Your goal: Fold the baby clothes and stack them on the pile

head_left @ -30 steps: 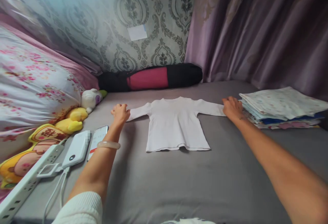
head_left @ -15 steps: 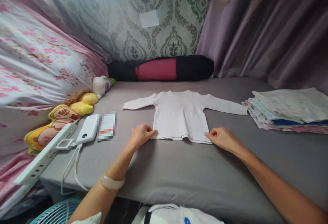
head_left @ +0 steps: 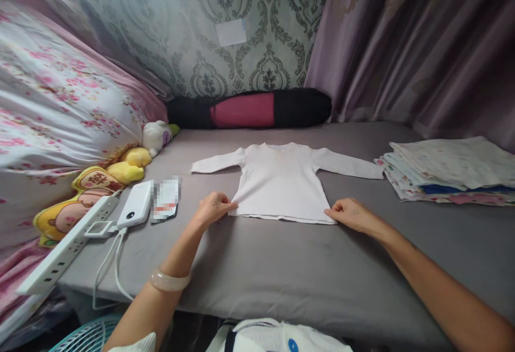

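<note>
A small white long-sleeved shirt [head_left: 279, 183] lies flat on the grey bed sheet [head_left: 273, 271], its collar away from me and both sleeves spread sideways. My left hand [head_left: 215, 208] pinches the left end of its bottom hem between thumb and fingers. At the opposite hem corner, my right hand [head_left: 349, 214] grips the cloth the same way. The hem runs almost straight between the two hands, and the front of the shirt looks smooth.
Folded cloths [head_left: 454, 169] are stacked at the right. On the left are a power strip [head_left: 66, 247], a white power bank [head_left: 135, 202] with cables, a blurred-out phone-like item [head_left: 166, 199] and plush toys [head_left: 92, 196]. A black and red bolster-like roll [head_left: 245, 109] lies against the wall.
My left hand has moved left with its hem corner, widening the bottom of the shirt. The fold near the middle of the hem has flattened out. My right hand still holds its corner.
</note>
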Available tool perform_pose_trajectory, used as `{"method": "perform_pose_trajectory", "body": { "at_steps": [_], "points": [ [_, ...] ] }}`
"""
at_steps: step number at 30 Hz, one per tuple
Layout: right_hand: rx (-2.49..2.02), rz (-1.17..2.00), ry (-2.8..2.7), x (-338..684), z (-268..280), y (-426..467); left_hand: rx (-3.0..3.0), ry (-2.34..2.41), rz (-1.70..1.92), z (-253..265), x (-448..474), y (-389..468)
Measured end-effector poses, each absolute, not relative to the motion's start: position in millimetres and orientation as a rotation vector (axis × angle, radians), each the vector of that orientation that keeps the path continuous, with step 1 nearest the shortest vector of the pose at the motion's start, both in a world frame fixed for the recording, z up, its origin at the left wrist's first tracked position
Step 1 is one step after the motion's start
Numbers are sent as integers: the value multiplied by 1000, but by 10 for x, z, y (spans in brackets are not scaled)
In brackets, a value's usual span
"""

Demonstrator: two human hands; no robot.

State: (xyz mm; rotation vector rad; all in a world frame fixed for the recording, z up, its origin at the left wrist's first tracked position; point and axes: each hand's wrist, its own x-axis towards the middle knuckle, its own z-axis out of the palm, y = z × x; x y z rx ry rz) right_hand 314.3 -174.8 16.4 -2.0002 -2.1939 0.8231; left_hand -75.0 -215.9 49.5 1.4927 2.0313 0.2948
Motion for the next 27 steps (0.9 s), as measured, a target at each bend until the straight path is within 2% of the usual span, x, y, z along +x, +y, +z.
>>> {"method": "perform_pose_trajectory", "body": {
  "at_steps": [7,11,14,17,20,27],
  "points": [
    [-2006,808,-2251,3107,259,-1772,1753,2127,69,517,-727,-2139],
    [-1930,827,-2239,3114,284,-1591,2166,2002,259,535,-469,-2111],
    [-1855,514,-2150,3091,256,-1294,2359,1541,382,542,13,-2046],
    [-1795,184,-2164,3017,219,-1002,2493,1275,253,516,600,-1961],
    [-1814,47,-2265,2925,203,-837,2613,1225,175,427,1042,-1884],
    [-1790,-139,-2506,2928,246,-695,2652,1287,372,76,1242,-1879]
  ]
}}
